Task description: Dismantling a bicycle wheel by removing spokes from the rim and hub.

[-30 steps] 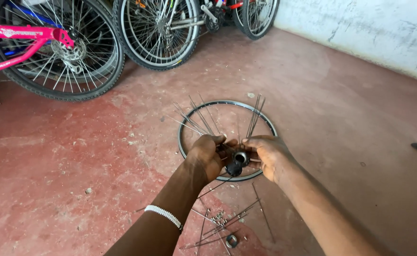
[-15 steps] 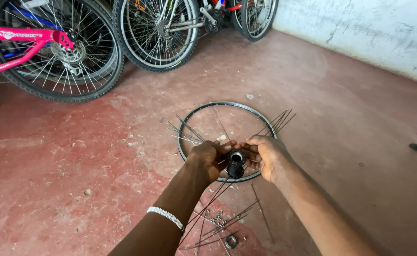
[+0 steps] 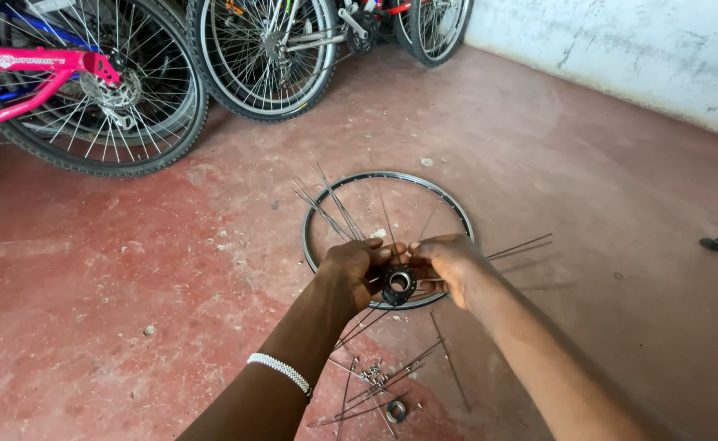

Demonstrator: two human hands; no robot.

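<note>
Since half a second ago the loose spokes have swung round: the bundle that fanned up to the right of the hands now fans up to the left, and a few spokes (image 3: 520, 246) stick out level to the right, while both hands have kept their place over the near arc of the rim.

Held between the hands is a black wheel hub (image 3: 398, 282), its round bore turned up toward the camera, with thin steel spokes threaded through its flanges. One cluster of spokes (image 3: 328, 206) rises up and to the left across the rim. The left hand (image 3: 352, 268) is closed on the hub's left side, its fingers curled narrow around it; the right hand (image 3: 447, 263) pinches the hub's right side with thumb and fingertips drawn close together. A white beaded bracelet (image 3: 280, 371) sits on the left forearm.

Beneath the hands a bare bicycle rim (image 3: 351, 184) lies flat on the red concrete floor (image 3: 130, 286). Nearer the camera, loose spokes and small fittings (image 3: 375, 384) lie scattered on the floor. Along the floor's far edge stand a pink bicycle (image 3: 32, 69) and further bicycle wheels (image 3: 261, 57), by a pale wall (image 3: 620, 49)
</note>
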